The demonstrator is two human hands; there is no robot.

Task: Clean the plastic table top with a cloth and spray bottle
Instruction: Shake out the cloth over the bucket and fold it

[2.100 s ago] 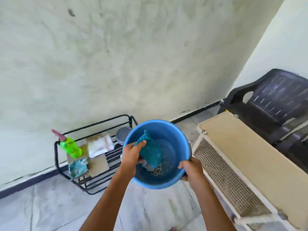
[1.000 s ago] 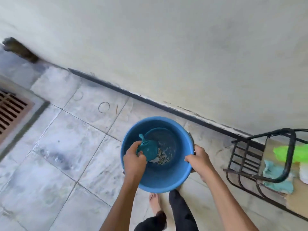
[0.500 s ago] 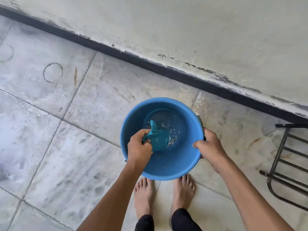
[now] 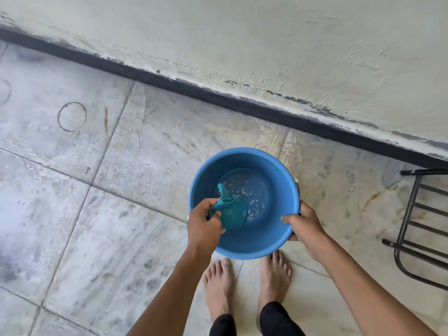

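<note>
Head view looks straight down, and we see a pale plastered wall [image 4: 291, 44] across the far side, meeting a grey tiled floor [image 4: 72, 214] along a dark skirting strip [image 4: 169, 81] that runs from far left to right. A round blue bucket [image 4: 278, 190] sits in the middle of our view, just far of our two bare feet [image 4: 218, 284]; we cannot tell whether it rests on the floor or hangs above it. At the right edge stands part of a black metal rack [image 4: 409, 214], well apart from the bucket. Our right hand [image 4: 305, 224] grasps the bucket's near-right rim, thumb hooked over the inside and fingers wrapped around the outside. Our left hand [image 4: 203, 221] reaches over the near-left rim and is clenched around a teal cloth [image 4: 230, 214], which hangs bunched inside the bucket against its left wall. Small pale bits [image 4: 242, 190] lie scattered over the bucket's bottom, just right of the cloth. A dark ring mark [image 4: 72, 116] shows on a far-left tile.
</note>
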